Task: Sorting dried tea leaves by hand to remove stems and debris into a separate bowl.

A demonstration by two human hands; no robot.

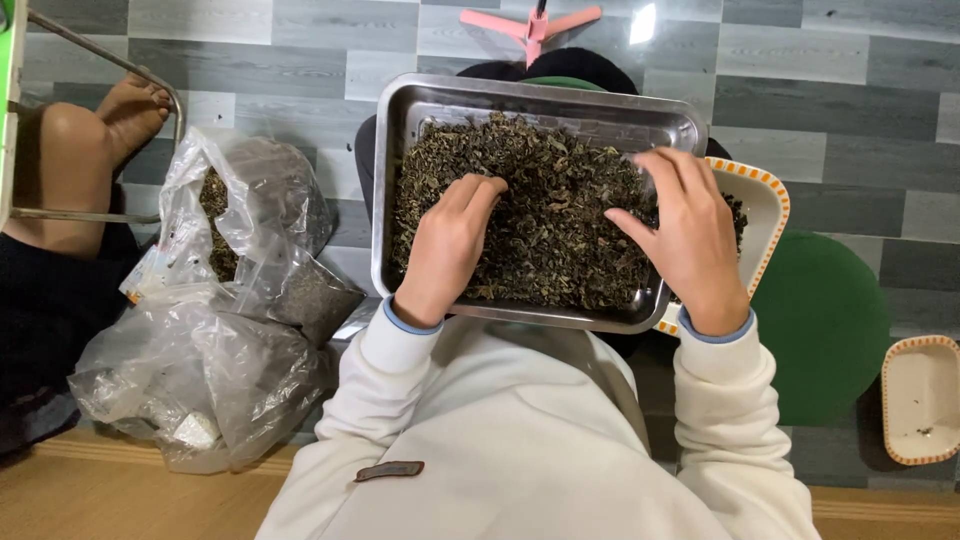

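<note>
A rectangular metal tray [420, 95] rests on my lap, heaped with dark dried leaves [550, 215]. My left hand [448, 245] lies on the left part of the heap, fingers bent into the leaves. My right hand [685, 235] hovers over the right side of the heap with fingers spread and slightly blurred; whether it holds any leaves is unclear. Under the tray's right edge sits a white dish with an orange patterned rim [765, 195], holding some dark leaves.
Clear plastic bags [230, 290] with dried leaves lie at my left. Another person's bare foot [125, 115] rests by a metal frame [100, 60]. A green round mat [825, 320], a second orange-rimmed dish [920, 400] and a pink stand [532, 22] are nearby.
</note>
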